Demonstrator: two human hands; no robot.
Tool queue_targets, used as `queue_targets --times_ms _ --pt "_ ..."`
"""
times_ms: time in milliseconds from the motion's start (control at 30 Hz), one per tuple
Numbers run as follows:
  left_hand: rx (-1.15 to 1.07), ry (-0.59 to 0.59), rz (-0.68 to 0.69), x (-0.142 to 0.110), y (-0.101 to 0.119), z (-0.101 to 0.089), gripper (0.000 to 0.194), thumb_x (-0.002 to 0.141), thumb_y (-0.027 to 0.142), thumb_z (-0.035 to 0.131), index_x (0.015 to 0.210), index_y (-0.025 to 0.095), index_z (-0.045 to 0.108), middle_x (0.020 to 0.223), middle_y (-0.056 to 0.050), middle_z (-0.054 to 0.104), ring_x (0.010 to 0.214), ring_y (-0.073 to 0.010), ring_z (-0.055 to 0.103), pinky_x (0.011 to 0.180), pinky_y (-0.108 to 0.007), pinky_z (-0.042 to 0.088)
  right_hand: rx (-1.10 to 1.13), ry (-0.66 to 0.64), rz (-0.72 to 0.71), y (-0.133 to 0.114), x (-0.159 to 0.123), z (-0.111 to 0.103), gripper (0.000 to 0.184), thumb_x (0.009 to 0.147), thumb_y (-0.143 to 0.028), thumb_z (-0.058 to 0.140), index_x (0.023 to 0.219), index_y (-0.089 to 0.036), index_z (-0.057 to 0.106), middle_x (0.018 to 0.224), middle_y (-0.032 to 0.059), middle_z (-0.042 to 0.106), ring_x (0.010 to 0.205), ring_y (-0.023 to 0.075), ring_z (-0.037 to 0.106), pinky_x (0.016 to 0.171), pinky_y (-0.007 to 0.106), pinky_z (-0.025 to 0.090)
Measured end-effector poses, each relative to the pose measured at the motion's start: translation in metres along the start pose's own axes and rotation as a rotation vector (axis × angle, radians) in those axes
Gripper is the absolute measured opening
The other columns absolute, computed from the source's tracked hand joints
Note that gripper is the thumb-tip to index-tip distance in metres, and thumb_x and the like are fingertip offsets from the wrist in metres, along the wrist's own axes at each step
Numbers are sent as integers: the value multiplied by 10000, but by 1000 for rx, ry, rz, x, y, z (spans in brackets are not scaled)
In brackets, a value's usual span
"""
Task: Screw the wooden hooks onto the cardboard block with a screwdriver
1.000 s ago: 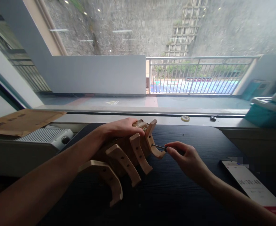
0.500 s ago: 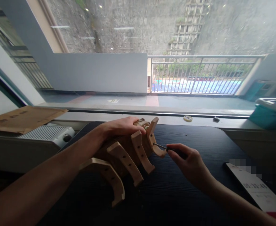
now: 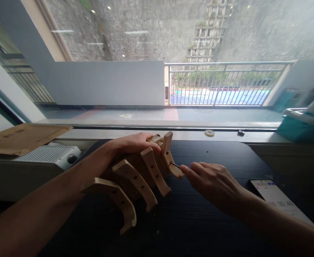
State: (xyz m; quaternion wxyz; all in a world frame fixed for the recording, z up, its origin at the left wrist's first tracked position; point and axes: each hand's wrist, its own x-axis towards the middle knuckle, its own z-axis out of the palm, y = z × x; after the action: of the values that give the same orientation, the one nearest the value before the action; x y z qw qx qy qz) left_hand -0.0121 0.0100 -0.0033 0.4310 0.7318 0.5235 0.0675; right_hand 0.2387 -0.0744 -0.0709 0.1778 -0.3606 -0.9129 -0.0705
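Note:
A wooden piece with several curved, leg-like wooden brackets (image 3: 135,177) lies tilted on the dark table. Each bracket that I see clearly has dark holes in its face. Wrapped over the far end of its body is my left hand (image 3: 136,141), the fingers partly hidden behind the wood. My right hand (image 3: 206,175) is closed around a screwdriver (image 3: 175,164); only the thin metal shaft shows, its handle covered by the fingers. The shaft's tip sits at the lower hole of the farthest bracket (image 3: 167,153).
The black table (image 3: 221,157) has a phone (image 3: 280,200) showing a timer at its right. On the window sill are a tape roll (image 3: 209,132) and a small dark object (image 3: 241,132). A teal container (image 3: 293,126) stands right, brown cardboard (image 3: 25,137) left over a white heater (image 3: 49,155).
My right hand has turned around the screwdriver: its back now faces up, and the handle that showed before is covered. The view has shifted slightly. The left hand keeps its hold.

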Motion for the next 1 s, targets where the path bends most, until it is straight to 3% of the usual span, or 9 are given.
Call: queue_targets --times_ms 167,267,400,567,633,700,767,900,1000 --pt "89 32 -16 -2 8 3 451 704 493 599 1023 176 565 937 -58 666 838 -238 617 697 -318 469 654 68 583 5 0 21 263 868 -334 530 1042 -189 663 926 49 717 833 194 661 690 289 505" --pt "142 35 -19 -3 12 8 447 693 481 604 1015 174 556 922 -55 658 824 -234 615 661 -298 459 784 32 696 3 -2 21 280 867 -359 514 1010 -181 674 954 61 716 875 208 657 705 301 507" --pt "163 53 -21 -4 12 12 445 682 488 615 997 181 549 902 -47 655 826 -246 619 646 -296 455 460 -18 536 -4 -7 5 319 857 -338 540 1140 -208 607 911 51 707 774 202 656 639 302 475" --pt "142 35 13 -4 11 9 455 678 523 609 974 180 559 907 -51 654 838 -246 619 685 -314 457 -152 -14 10 -5 -11 -7 302 832 -37 476 1066 -176 606 754 23 619 583 149 549 481 253 337" --pt "142 30 20 -4 10 6 446 678 511 613 975 182 562 922 -54 654 846 -238 612 694 -309 454 -214 3 -110 -1 -11 -4 303 827 -9 459 1035 -164 614 716 15 593 553 139 511 463 252 313" --pt "147 22 24 -3 10 5 436 691 494 606 987 179 560 939 -55 654 850 -230 607 697 -305 450 -131 42 -104 2 -10 3 269 855 -56 461 1035 -168 627 713 17 609 558 132 523 477 245 342" --pt "149 17 18 -4 10 3 429 700 482 598 999 176 557 947 -53 655 851 -230 605 700 -307 447 89 99 70 2 -8 12 238 880 -146 477 1044 -187 644 771 32 662 624 135 586 546 243 416" --pt "133 21 -1 -4 10 3 438 707 489 581 1016 180 549 954 -53 657 862 -242 611 701 -313 456 644 111 592 0 -2 23 266 847 -327 532 1009 -186 687 870 53 721 741 183 655 623 277 494" --pt "129 23 -3 -3 10 4 426 711 477 585 1008 175 544 941 -51 657 857 -242 616 693 -310 461 755 20 690 -1 1 18 299 839 -375 517 967 -179 704 846 54 721 721 193 651 598 284 485"
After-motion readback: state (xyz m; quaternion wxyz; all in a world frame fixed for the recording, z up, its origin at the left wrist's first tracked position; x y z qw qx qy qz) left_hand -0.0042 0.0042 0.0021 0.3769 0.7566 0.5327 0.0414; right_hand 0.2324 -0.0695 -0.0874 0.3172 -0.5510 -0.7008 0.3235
